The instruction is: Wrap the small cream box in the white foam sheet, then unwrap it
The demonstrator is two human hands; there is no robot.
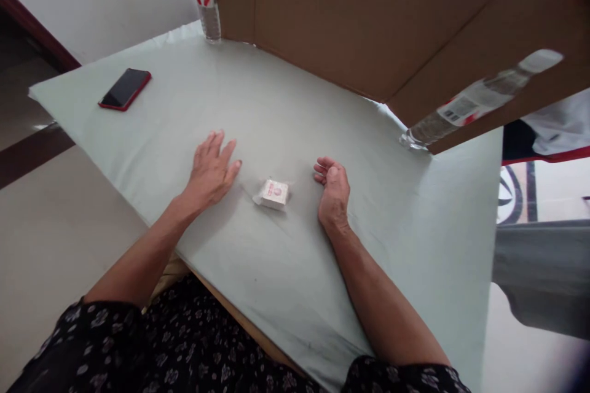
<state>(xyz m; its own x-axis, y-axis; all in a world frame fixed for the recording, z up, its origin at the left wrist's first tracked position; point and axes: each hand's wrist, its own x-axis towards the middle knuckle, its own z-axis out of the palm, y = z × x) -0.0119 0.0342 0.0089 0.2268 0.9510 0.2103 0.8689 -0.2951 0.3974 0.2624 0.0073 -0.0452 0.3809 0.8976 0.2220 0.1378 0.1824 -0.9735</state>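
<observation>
A small white box (275, 194) with red print lies on the table between my hands, with clear plastic film sticking out at its left side. To its left, my left hand (212, 169) rests palm down with the fingers spread, holding nothing. My right hand (334, 189) lies on its edge to the right of the box, fingers loosely curled and a little apart. Nothing shows in it, though its palm is partly hidden. Neither hand touches the box.
A pale green cloth covers the table (415, 245). Brown cardboard panels (322, 18) stand along the back, with one water bottle (206, 0) at the left and another water bottle (479, 101) at the right. A phone (125, 89) in a red case lies far left. A grey chair (541, 276) is at right.
</observation>
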